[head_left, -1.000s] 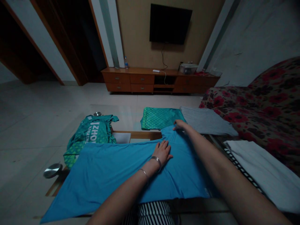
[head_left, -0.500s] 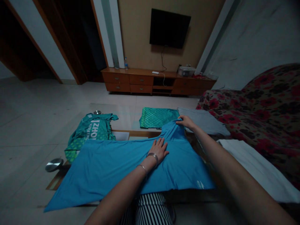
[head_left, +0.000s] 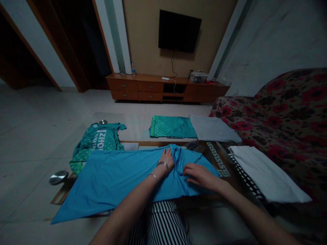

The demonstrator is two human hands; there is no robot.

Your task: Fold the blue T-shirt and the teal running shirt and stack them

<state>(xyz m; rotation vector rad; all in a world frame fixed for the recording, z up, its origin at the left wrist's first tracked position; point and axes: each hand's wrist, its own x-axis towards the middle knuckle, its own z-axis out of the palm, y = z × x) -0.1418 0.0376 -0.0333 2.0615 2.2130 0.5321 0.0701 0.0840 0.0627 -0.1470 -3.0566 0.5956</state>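
A blue T-shirt lies spread across the low glass table in front of me. My left hand, with two bracelets on the wrist, presses flat on the shirt near its middle, fingers stretched out. My right hand lies palm down on the shirt's right part, which is folded in and bunched beside the left hand. Its fingers rest spread on the cloth.
A green printed jersey lies at the table's left. A folded green cloth, a grey one and a white one lie at the back and right. A floral sofa stands right. TV cabinet at the far wall.
My right hand has drawn the shirt's far right sleeve back toward me and laid it over the body. The left hand has stayed pressed on the shirt.
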